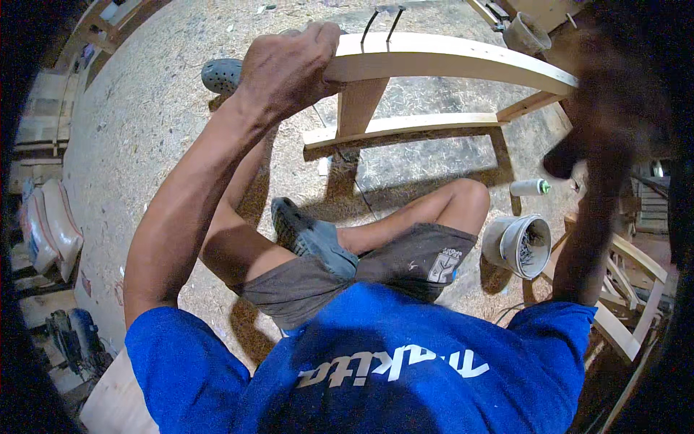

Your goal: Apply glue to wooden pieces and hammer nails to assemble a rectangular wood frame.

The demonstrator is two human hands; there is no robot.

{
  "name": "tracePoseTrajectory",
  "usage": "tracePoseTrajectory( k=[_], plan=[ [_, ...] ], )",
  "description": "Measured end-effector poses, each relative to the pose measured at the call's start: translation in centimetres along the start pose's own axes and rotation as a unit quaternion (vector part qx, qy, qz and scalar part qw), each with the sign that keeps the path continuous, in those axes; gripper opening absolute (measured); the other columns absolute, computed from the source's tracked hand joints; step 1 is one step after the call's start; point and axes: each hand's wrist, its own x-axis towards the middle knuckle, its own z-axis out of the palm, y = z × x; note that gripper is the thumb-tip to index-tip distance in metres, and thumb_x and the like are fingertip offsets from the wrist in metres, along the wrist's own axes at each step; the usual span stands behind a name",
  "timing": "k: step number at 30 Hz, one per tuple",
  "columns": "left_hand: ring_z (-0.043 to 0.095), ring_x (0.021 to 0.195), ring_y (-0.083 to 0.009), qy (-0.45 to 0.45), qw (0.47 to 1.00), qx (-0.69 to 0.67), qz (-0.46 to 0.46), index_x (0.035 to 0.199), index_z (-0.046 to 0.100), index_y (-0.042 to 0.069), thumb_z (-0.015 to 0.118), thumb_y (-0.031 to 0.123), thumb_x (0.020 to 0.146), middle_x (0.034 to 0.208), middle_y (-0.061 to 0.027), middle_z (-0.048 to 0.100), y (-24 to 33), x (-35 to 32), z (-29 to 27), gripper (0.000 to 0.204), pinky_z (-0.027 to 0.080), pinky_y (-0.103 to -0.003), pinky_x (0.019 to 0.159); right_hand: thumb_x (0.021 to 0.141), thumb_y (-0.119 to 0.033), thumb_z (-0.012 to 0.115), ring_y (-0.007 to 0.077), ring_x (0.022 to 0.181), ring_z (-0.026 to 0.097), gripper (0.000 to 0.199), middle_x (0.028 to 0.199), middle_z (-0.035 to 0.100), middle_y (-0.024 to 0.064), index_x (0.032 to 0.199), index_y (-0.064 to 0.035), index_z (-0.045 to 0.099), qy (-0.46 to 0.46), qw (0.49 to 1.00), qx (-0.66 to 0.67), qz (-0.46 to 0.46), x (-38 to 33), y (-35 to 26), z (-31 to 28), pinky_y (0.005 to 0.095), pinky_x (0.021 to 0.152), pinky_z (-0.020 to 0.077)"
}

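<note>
My left hand [289, 69] is closed around the left end of a pale curved wooden rail [448, 58], the upper side of a ladder-like frame. Two long nails [395, 25] stick up from the rail, just right of my fingers. Crosspieces [359, 105] join it to a lower rail [419, 125] on the floor. On the right, my right hand [614, 101] is raised past the rail's far end, dark and blurred. Its fingers seem curled, and a dark rounded end [560, 158] juts out beside it; what it belongs to is too dark to make out.
Right of my bent leg [448, 210] stands a white bucket [495, 242] with a tub of nails [533, 247] tilted at its mouth. A green-capped bottle [528, 188] lies beyond. Curved wooden pieces [622, 329] are at right, sacks [54, 224] at left. Shavings cover the floor.
</note>
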Motion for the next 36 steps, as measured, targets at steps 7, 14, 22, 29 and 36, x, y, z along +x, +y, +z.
tracePoseTrajectory(
  k=[7, 14, 22, 29, 36],
  plan=[
    [0.07, 0.081, -0.0362, -0.066, 0.997, -0.019, -0.047, 0.101, 0.052, 0.007, 0.083, 0.047, 0.073, 0.09, -0.0143, 0.067, 0.1, 0.0, -0.2, 0.058, 0.056, -0.046, 0.062, 0.094, -0.005, 0.063, 0.0204, 0.105, 0.059, 0.051, 0.128, 0.065, 0.0178, 0.144, -0.01, 0.052, -0.029, 0.995, 0.087, -0.033, -1.8, 5.5, -1.1, 0.0327, 0.091, 0.0474],
    [0.073, 0.074, -0.0323, -0.008, 1.0, -0.013, -0.004, 0.093, 0.054, 0.005, 0.089, 0.035, 0.068, 0.083, -0.0143, 0.069, -0.4, 0.1, 0.2, 0.053, 0.058, -0.041, 0.057, 0.096, -0.02, 0.064, 0.0221, 0.106, 0.064, 0.054, 0.124, 0.065, 0.021, 0.147, -0.0142, 0.046, -0.01, 0.995, -0.097, -0.004, -0.8, 0.6, 0.1, 0.0332, 0.092, 0.0499],
    [0.07, 0.077, -0.0374, -0.071, 0.996, -0.009, -0.045, 0.097, 0.052, 0.008, 0.081, 0.047, 0.076, 0.082, -0.0169, 0.066, -0.4, 0.4, 0.1, 0.052, 0.055, -0.046, 0.062, 0.096, -0.02, 0.063, 0.0323, 0.098, 0.066, 0.051, 0.109, 0.066, 0.025, 0.145, -0.016, 0.048, 0.068, 0.964, -0.235, -0.104, -0.5, 8.9, -3.2, 0.0411, 0.086, 0.0504],
    [0.073, 0.071, -0.0316, 0.015, 1.0, -0.009, 0.018, 0.093, 0.055, 0.004, 0.087, 0.04, 0.072, 0.078, -0.0162, 0.069, -0.6, -0.1, 0.2, 0.052, 0.058, -0.041, 0.057, 0.095, -0.011, 0.061, 0.0456, 0.086, 0.065, 0.046, 0.089, 0.066, 0.0287, 0.14, -0.0159, 0.053, -0.296, 0.953, 0.052, 0.033, -1.9, -3.0, 3.2, 0.0519, 0.077, 0.0495],
    [0.068, 0.082, -0.0392, -0.067, 0.996, -0.034, -0.054, 0.101, 0.053, 0.008, 0.081, 0.049, 0.076, 0.088, -0.0147, 0.067, -0.6, -0.4, 0.1, 0.055, 0.055, -0.048, 0.067, 0.092, -0.01, 0.063, 0.043, 0.082, 0.066, 0.05, 0.091, 0.066, 0.0245, 0.14, -0.0149, 0.051, 0.078, 0.963, -0.231, -0.114, 0.2, 4.6, -3.3, 0.0505, 0.074, 0.0516]
  ],
)
